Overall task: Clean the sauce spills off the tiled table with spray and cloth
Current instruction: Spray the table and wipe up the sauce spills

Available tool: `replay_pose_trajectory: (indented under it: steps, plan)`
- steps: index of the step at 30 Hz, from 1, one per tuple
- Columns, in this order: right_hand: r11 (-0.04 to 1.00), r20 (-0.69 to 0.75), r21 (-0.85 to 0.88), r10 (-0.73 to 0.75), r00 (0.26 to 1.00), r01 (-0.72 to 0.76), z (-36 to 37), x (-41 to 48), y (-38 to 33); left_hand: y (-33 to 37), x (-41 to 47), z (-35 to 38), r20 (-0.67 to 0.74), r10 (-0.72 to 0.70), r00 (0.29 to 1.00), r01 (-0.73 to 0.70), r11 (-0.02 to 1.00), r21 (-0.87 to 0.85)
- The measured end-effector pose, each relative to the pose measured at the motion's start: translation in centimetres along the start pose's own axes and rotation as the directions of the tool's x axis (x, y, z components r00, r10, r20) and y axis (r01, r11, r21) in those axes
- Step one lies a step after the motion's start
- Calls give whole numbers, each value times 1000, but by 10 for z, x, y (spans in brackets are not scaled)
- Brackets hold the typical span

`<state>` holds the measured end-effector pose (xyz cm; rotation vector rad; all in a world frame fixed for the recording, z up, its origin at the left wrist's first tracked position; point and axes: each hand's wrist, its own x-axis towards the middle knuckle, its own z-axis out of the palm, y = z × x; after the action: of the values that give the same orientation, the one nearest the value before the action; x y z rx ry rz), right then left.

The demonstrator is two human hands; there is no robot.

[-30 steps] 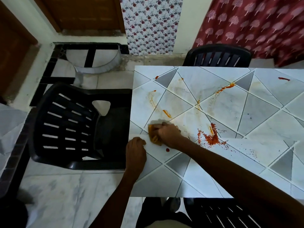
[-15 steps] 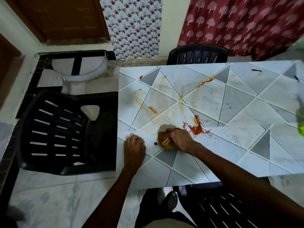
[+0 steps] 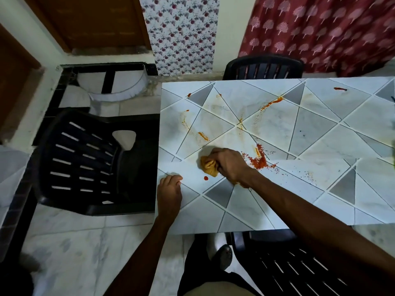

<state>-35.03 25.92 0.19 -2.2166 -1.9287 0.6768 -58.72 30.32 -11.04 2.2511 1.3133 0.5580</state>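
The tiled table (image 3: 320, 133) is marbled white and grey and carries red-orange sauce spills. A thick splatter (image 3: 259, 160) lies just right of my right hand (image 3: 232, 165), which grips a bunched orange cloth (image 3: 208, 167) against the tabletop. A single red drop (image 3: 205, 178) sits just below the cloth. Thinner streaks (image 3: 203, 136) mark the tiles farther back, another smear (image 3: 274, 102) runs toward the far edge, and a small dash (image 3: 340, 89) lies far right. My left hand (image 3: 170, 194) rests on the table's left edge with fingers curled under. No spray bottle is in view.
A black plastic chair (image 3: 85, 161) stands tight against the table's left side. Another black chair (image 3: 264, 67) is at the far side, and a third (image 3: 288, 263) is beneath my right arm at the near edge. Red patterned curtain (image 3: 320, 30) hangs behind.
My right hand has shifted the cloth slightly right and nearer, away from the left tile toward the thick splatter. The left hand stays on the table edge. The camera view has swung.
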Motion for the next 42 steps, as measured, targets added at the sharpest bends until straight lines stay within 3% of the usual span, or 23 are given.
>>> replay_pose_trajectory:
  steps: [4, 7, 10, 14, 18, 25, 29, 36, 40, 42]
  plan:
    - [1000, 86, -19, 13, 996, -11, 6, 44, -36, -20, -7, -8, 22, -146, 989, 146, 989, -30]
    - [981, 136, -170, -72, 988, 95, 30, 69, -61, -26, -15, -9, 102, -149, 984, 146, 989, 34]
    - [905, 274, -347, -151, 950, 244, 56, 72, -68, -26, -23, -8, 105, -140, 985, 139, 990, 21]
    - [822, 273, -462, -223, 936, 331, 52, 46, -57, -14, -22, -8, 101, -183, 978, 179, 983, 46]
    - [886, 267, -410, -108, 957, 215, 41, 25, -11, -10, -19, -4, 89, -184, 979, 176, 981, 84]
    - [921, 171, -353, 236, 957, -164, 36, -14, 71, 3, 9, 13, 67, -134, 989, 129, 989, 67]
    - [960, 92, -97, 270, 958, -261, 11, -3, 79, 12, 35, 20, 91, -103, 990, 96, 992, 79]
    - [986, 1, 5, 169, 986, -169, -30, 98, 27, 7, 65, 21, 81, -100, 992, 96, 994, 53]
    - [988, -6, -79, 129, 992, -129, -32, 170, -13, 4, 63, 23, 75, -91, 993, 91, 996, 5]
    - [986, 42, -168, 0, 999, 7, -33, 193, -27, 4, 63, 24, 61, -115, 992, 116, 993, -12]
